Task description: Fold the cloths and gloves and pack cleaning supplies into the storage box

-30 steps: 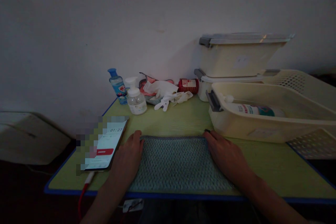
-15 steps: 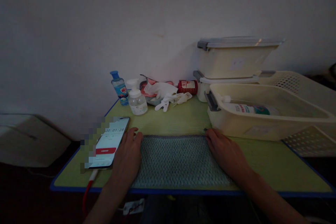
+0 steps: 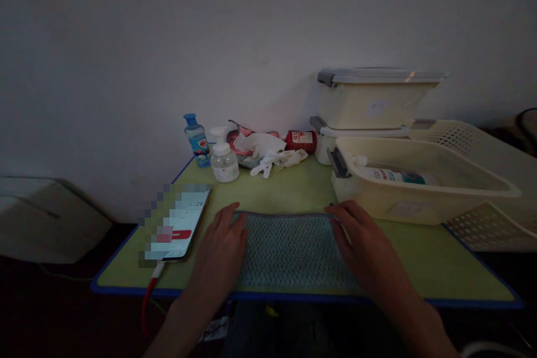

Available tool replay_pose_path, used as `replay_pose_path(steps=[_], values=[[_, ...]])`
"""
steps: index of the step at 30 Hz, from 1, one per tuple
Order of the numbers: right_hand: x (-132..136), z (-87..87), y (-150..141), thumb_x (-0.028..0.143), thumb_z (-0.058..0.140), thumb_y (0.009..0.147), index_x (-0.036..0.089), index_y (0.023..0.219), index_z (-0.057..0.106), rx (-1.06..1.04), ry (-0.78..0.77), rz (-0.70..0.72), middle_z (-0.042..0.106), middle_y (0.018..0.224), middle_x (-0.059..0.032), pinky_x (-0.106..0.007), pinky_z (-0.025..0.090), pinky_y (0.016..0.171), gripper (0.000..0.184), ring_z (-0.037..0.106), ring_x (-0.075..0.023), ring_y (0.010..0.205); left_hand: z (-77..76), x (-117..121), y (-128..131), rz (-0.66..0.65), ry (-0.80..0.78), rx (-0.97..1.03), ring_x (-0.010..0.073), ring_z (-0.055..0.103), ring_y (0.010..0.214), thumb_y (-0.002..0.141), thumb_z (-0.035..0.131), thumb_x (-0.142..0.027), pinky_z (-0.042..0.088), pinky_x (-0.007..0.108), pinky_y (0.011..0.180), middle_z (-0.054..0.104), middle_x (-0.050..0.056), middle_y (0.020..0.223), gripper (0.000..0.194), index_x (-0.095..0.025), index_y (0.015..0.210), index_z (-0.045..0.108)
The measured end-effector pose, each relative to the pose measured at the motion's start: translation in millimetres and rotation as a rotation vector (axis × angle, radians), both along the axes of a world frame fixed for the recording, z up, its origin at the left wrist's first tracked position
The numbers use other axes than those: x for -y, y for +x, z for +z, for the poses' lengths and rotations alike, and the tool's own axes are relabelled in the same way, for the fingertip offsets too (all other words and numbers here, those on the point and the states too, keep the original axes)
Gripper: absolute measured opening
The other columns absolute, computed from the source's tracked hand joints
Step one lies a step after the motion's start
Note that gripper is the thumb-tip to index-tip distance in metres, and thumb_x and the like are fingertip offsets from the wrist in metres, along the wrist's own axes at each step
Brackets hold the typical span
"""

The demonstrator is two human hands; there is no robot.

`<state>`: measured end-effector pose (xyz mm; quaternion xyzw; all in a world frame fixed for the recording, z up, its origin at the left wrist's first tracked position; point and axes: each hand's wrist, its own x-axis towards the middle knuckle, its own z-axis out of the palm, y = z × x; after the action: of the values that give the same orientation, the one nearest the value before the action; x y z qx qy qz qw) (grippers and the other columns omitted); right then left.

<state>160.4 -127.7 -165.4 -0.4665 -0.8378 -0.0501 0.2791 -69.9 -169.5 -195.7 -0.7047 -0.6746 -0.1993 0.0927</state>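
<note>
A grey-green mesh cleaning cloth [image 3: 289,251] with a dark checked far edge lies on the yellow-green table, between my hands. My left hand [image 3: 220,249] is at its left side, with curled fingers closed around the far left corner. At the opposite corner, the bent fingers and thumb of my right hand [image 3: 363,240] grip the cloth's edge. The fingertips partly hide both corners, and the far edge dips slightly between them. Left of my left hand lies a phone [image 3: 195,218] with a lit timer screen, partly blurred out, and a red cable plugged in.
Behind the cloth stand a blue bottle [image 3: 197,142] and a clear pump bottle [image 3: 225,165]. White gloves [image 3: 268,162] and a red can [image 3: 301,141] lie nearby. An open cream bin [image 3: 377,198] holding a bottle, stacked lidded boxes [image 3: 369,103] and a perforated basket [image 3: 482,229] occupy the right.
My left hand has moved right, away from the phone, and both hands look slightly raised. The cloth's visible part is narrower. The camera view has shifted a little.
</note>
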Motion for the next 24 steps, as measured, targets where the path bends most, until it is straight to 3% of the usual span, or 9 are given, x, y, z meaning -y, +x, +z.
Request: replay_pose_path(steps=[4,8,10,16,24], values=[[25,0.5,-47,0.004,0.032,0.084,0.012,0.112,0.055,-0.147,-0.054,0.161,0.059,0.104,-0.0132,-0.039,0.050,0.085,0.037,0.057,-0.0214,0.098,2.3,2,28,-0.131,-0.038,0.094,0.0271,0.049,0.116,0.084,0.041,-0.011,0.043,0.045,0.096,0.050,0.017,0.127,0.031,-0.010,0.110,0.057],[29,-19.1,-86,0.000,0.030,0.078,0.008,0.123,0.049,-0.205,-0.228,0.210,0.054,0.122,-0.0165,-0.042,0.044,0.096,0.049,0.051,-0.0221,0.113,-11.4,-1,39,-0.304,-0.076,0.107,0.0265,0.039,0.126,0.079,0.041,-0.006,0.039,0.045,0.101,0.045,0.019,0.132,0.048,-0.008,0.127,0.043],[25,-32.1,-95,0.000,0.030,0.078,0.005,0.125,0.047,-0.220,-0.300,0.186,0.050,0.127,-0.0180,-0.043,0.040,0.101,0.051,0.046,-0.0231,0.120,-18.9,-2,38,-0.310,-0.093,0.068,0.0271,0.034,0.129,0.078,0.043,-0.009,0.035,0.047,0.103,0.042,0.020,0.136,0.054,-0.008,0.132,0.037],[17,-55.7,-94,0.006,0.028,0.083,0.008,0.131,0.042,-0.260,-0.374,0.198,0.045,0.134,-0.0168,-0.044,0.037,0.103,0.050,0.041,-0.0210,0.125,-23.8,-1,36,-0.211,-0.189,-0.088,0.0245,0.024,0.134,0.084,0.037,-0.016,0.027,0.041,0.109,0.032,0.016,0.142,0.053,-0.007,0.136,0.032],[18,-49.0,-85,0.009,0.027,0.084,0.006,0.132,0.041,-0.016,-0.311,0.204,0.043,0.135,-0.0163,-0.046,0.038,0.102,0.050,0.040,-0.0226,0.125,-23.7,-2,36,-0.186,-0.200,-0.122,0.0222,0.024,0.134,0.087,0.033,-0.017,0.029,0.039,0.108,0.031,0.014,0.143,0.049,-0.008,0.136,0.032]])
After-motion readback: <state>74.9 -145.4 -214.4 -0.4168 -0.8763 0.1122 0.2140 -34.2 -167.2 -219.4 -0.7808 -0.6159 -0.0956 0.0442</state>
